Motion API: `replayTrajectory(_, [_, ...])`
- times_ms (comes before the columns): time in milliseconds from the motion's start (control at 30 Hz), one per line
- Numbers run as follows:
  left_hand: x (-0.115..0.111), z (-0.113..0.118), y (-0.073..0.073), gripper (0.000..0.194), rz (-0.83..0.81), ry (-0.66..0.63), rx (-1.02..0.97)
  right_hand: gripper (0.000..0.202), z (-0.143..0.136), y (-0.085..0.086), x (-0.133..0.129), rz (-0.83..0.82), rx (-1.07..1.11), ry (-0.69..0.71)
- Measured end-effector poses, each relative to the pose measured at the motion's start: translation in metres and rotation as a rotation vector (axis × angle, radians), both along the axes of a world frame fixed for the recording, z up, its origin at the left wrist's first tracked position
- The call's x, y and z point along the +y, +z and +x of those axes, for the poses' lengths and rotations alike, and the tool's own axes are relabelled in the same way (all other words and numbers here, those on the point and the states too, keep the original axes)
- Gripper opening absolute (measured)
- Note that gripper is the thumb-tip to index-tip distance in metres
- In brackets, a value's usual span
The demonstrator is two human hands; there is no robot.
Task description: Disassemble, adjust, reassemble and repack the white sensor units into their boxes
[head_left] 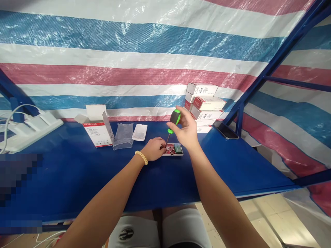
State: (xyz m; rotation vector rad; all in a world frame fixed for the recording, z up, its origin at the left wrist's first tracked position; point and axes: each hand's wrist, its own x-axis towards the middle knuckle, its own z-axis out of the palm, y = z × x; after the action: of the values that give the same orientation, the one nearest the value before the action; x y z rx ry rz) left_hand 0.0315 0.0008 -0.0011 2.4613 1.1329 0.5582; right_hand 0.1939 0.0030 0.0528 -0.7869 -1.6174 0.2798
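My right hand (186, 127) is closed around the handle of a green and black screwdriver (175, 117). The shaft slants down and its tip meets the left part of a detector unit (172, 149), whose red circuit board and green-grey block lie exposed in a white casing. My left hand (154, 148) is closed at the unit's left end, fingertips by the screwdriver tip; the fingers partly cover that end. A white plastic cover (140, 132) rests on the table behind my left hand, with a clear plastic bag (123, 136) beside it.
An opened detector box (97, 132) stands at the left. Several closed boxes (207, 103) are stacked at the back right, near a dark phone (226, 130). A white power strip (33, 129) with cables lies far left on the blue table (165, 182). Blue metal posts (240, 119) bound the right side.
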Motion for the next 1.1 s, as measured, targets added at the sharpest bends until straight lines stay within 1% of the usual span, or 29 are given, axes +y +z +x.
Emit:
replayTrajectory(100, [0.001,0.0,0.0,0.014,-0.004,0.004,0.035,0.057,-0.001,-0.002,0.002,-0.025,0.079,0.028])
replayTrajectory(233, [0.002,0.0,-0.003,0.015,-0.011,0.039,0.057,0.057,0.001,-0.003,0.004,-0.022,0.128,0.024])
replayTrajectory(367, [0.004,-0.002,-0.005,0.014,-0.075,0.062,-0.001,0.06,0.005,-0.004,0.009,-0.02,0.16,0.022])
replayTrajectory(467, [0.007,-0.007,-0.005,0.017,-0.151,0.037,-0.078,0.063,0.008,-0.005,0.012,-0.022,0.198,0.026])
replayTrajectory(533, [0.009,-0.011,-0.005,0.026,-0.159,-0.004,-0.08,0.064,0.009,-0.006,0.012,-0.036,0.185,0.038])
replayTrajectory(600, [0.01,-0.013,-0.005,0.032,-0.133,-0.047,-0.052,0.064,0.008,-0.007,0.013,-0.043,0.159,0.045])
replayTrajectory(700, [0.009,-0.013,-0.004,0.031,-0.106,-0.071,-0.036,0.064,0.006,-0.007,0.012,-0.045,0.142,0.038])
replayTrajectory(900, [0.008,-0.012,-0.003,0.027,-0.129,-0.072,-0.053,0.064,0.005,-0.008,0.011,-0.044,0.125,0.049])
replayTrajectory(1100, [0.009,-0.012,-0.002,0.03,-0.166,-0.064,-0.038,0.063,0.005,-0.007,0.009,-0.053,0.083,0.041])
